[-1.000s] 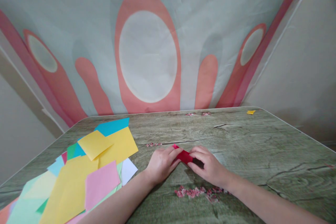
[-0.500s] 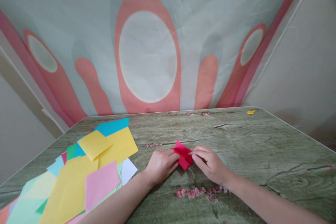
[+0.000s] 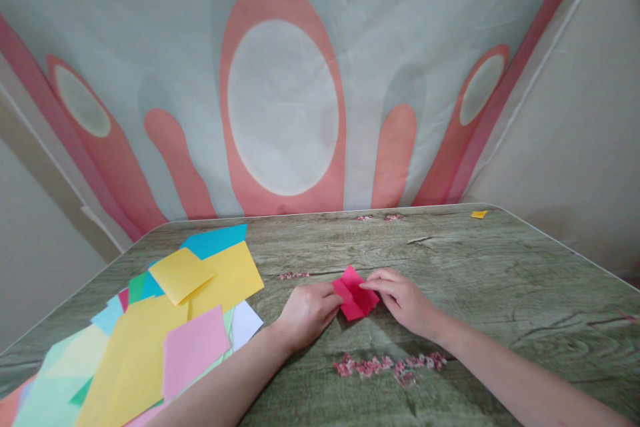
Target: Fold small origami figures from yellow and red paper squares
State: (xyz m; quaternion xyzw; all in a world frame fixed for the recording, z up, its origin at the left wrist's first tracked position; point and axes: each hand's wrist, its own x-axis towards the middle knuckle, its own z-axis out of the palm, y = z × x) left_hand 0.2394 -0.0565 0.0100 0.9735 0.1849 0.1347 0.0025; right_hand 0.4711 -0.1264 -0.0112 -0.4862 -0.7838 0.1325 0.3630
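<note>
A small red sheet of folded paper (image 3: 355, 300) is between my two hands at the middle of the table, its creases and raised flaps showing. My left hand (image 3: 311, 310) pinches its left corner, fingers curled over the edge. On the other side, my right hand (image 3: 397, 297) reaches over the paper with thumb and fingertips together at a flap on its right. The fingertips of the right hand partly cover that flap.
At the left lies a heap of coloured paper, with yellow sheets (image 3: 135, 347), a pink sheet (image 3: 195, 350) and a blue sheet (image 3: 217, 240). A small yellow folded piece (image 3: 479, 214) lies near the far right corner of the wood-patterned table (image 3: 500, 267).
The red paper has opened out wider, with its right part now spread under my right hand. My right hand has shifted slightly up and right; my left hand stays almost in place.
</note>
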